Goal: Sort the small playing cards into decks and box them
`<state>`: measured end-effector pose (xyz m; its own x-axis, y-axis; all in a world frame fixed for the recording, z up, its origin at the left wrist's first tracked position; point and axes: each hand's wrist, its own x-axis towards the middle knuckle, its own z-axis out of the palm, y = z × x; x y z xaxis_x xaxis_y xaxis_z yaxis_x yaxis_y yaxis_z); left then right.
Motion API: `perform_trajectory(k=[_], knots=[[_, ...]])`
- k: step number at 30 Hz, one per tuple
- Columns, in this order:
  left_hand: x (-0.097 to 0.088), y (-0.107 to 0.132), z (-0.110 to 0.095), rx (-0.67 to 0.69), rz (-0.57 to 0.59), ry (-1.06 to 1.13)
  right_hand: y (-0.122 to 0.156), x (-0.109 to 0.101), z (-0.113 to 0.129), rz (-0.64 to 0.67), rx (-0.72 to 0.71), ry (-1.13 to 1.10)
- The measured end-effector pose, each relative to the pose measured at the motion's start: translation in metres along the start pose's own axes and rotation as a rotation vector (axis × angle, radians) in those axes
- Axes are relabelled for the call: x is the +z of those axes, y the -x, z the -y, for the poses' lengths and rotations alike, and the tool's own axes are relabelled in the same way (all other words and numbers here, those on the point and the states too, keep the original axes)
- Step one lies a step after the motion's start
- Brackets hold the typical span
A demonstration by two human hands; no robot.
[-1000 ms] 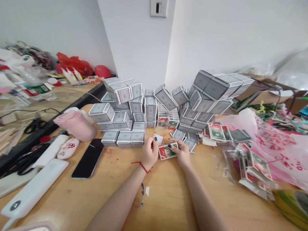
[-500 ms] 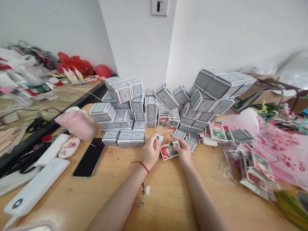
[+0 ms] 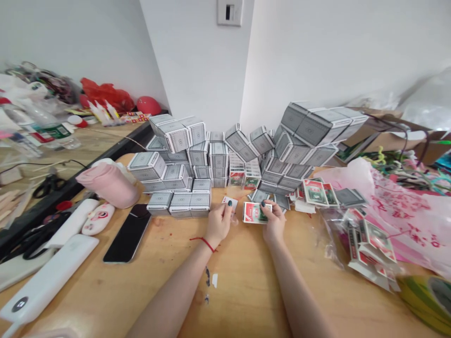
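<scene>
My left hand [image 3: 218, 222] is closed in a pinch on a small white card [image 3: 229, 203], held up just in front of the stacked boxes. My right hand [image 3: 273, 221] grips a red, green and white card pack [image 3: 255, 212] by its right end, lifted a little above the wooden table [image 3: 243, 281]. The two hands are a short gap apart. Behind them rises a wall of grey patterned card boxes [image 3: 218, 155], stacked several high against the corner of the room.
A black phone [image 3: 128, 233], a pink roll [image 3: 108, 184], a pink-and-white mouse [image 3: 97, 218] and a white power bank [image 3: 45, 279] lie on the left. Loose packs in clear plastic [image 3: 369, 244] and pink bags [image 3: 405, 211] lie right. A yellow-green tape roll [image 3: 428, 295] sits at bottom right.
My right hand has drawn the red and green pack to the right, away from my left hand, and turned it level. The left hand stays put with its card.
</scene>
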<state>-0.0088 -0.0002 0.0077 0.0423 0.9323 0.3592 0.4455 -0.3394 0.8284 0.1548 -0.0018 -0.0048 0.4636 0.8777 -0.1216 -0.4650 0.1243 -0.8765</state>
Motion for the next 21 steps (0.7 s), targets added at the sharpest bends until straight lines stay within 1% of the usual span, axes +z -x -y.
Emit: perform_trajectory(k=[2, 5, 7, 9, 11, 13, 15, 16, 18, 21], knots=[[-0.001, 0.001, -0.001, 0.022, -0.011, 0.032, -0.001, 0.0, -0.002, -0.005, -0.029, 0.023], [-0.002, 0.001, -0.001, 0.061, -0.066, 0.041, 0.0, 0.001, -0.005, -0.002, -0.08, 0.104], [-0.002, 0.001, 0.0, 0.078, -0.116, 0.031, 0.002, 0.001, -0.006, 0.056, -0.099, 0.223], [-0.001, 0.001, 0.0, 0.093, -0.146, 0.021, 0.006, 0.003, -0.007, 0.159, -0.128, 0.381], [0.0, 0.001, 0.0, 0.097, -0.149, 0.038, 0.01, 0.005, -0.006, 0.263, -0.22, 0.529], [0.001, 0.001, 0.0, 0.068, -0.129, 0.093, 0.014, 0.008, -0.005, 0.347, -0.364, 0.646], [0.003, 0.001, 0.0, 0.01, -0.086, 0.174, 0.017, 0.009, -0.004, 0.39, -0.49, 0.746], [0.003, 0.0, 0.0, -0.022, -0.068, 0.217, 0.018, 0.01, -0.004, 0.403, -0.527, 0.786], [0.005, -0.001, 0.001, -0.079, -0.048, 0.285, 0.02, 0.011, -0.005, 0.427, -0.527, 0.823], [0.006, -0.001, 0.002, -0.124, -0.037, 0.288, 0.022, 0.012, -0.011, 0.449, -0.443, 0.779]])
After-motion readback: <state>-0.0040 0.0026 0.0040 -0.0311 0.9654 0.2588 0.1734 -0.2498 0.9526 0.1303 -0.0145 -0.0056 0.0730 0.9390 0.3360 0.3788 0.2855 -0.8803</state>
